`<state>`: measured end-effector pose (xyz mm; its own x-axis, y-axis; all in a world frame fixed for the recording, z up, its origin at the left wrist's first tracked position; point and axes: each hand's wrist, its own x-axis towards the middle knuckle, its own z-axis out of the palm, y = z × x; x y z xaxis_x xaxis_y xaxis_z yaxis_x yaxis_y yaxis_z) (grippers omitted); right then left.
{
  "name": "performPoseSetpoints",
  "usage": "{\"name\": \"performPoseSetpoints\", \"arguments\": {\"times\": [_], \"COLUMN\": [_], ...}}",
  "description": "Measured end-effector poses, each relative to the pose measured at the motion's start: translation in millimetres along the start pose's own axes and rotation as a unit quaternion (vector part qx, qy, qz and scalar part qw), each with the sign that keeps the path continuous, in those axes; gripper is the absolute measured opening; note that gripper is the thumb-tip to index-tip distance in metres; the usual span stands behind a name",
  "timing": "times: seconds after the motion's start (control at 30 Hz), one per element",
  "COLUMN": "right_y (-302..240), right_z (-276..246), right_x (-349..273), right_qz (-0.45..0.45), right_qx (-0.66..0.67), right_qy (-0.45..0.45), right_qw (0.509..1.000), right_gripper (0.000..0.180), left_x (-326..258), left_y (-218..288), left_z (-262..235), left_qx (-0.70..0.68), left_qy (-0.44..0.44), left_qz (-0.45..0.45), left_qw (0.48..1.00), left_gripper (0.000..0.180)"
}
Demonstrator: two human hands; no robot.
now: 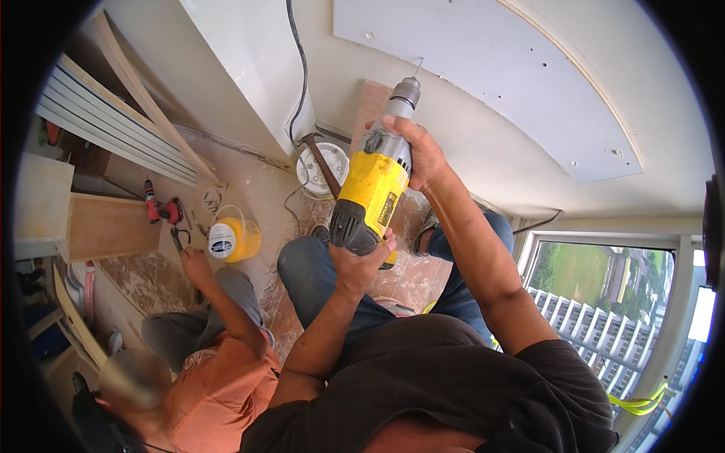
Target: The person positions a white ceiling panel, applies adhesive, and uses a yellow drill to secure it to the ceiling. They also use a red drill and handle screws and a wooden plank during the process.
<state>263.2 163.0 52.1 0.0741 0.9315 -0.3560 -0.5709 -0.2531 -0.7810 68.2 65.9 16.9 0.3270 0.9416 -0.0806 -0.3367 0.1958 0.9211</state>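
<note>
A large yellow and black power drill (370, 185) with a grey metal front is held in both my hands. My right hand (424, 155) is closed round its grey front housing, just behind the chuck (405, 92). Lower down, my left hand (359, 266) is wrapped at the rear end by the grip, which is mostly hidden. The thin drill bit (419, 68) points up at the lower edge of a pale grey curved panel (468, 53) on the wall. Whether the tip has entered the panel cannot be told. Several small holes or marks dot the panel.
Beyond the drill stands a white bucket (308, 162) with a hammer (323, 167) across it; a black cable (296, 75) hangs nearby. To the left are a yellow bucket (249, 240), a red cordless drill (160, 205) and a crouching person in orange (219, 392). A window (604, 302) is at right.
</note>
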Motion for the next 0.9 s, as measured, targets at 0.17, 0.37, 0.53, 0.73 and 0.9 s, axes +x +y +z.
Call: {"name": "performPoseSetpoints", "arguments": {"times": [0.17, 0.37, 0.53, 0.73, 0.9], "right_y": [-1.2, -3.1, -2.9, 0.6, -1.7], "right_z": [-2.4, -3.5, -1.8, -3.6, -2.9], "right_x": [0.9, 1.3, 2.0, 0.5, 0.0], "right_qz": [0.0, 0.005, 0.011, 0.008, 0.001], "right_qx": [0.0, 0.002, 0.015, 0.008, -0.002], "right_qy": [-0.005, 0.0, 0.004, 0.007, 0.017], "right_qw": [1.0, 1.0, 1.0, 1.0, 1.0], "right_gripper": [0.06, 0.059, 0.059, 0.057, 0.056], "left_x": [0.4, 1.2, 2.2, 1.6, 0.4], "left_y": [1.4, 2.0, 2.0, 0.0, -1.9], "left_z": [2.7, 3.7, 0.6, 0.4, 3.7], "left_qx": [-0.016, 0.02, 0.033, 0.035, 0.034], "left_qy": [-0.003, -0.012, -0.027, -0.007, -0.001], "left_qz": [0.007, 0.02, 0.009, 0.008, 0.002], "left_qw": [1.0, 1.0, 0.999, 0.999, 0.999], "left_gripper": [0.029, 0.026, 0.033, 0.024, 0.025]}}
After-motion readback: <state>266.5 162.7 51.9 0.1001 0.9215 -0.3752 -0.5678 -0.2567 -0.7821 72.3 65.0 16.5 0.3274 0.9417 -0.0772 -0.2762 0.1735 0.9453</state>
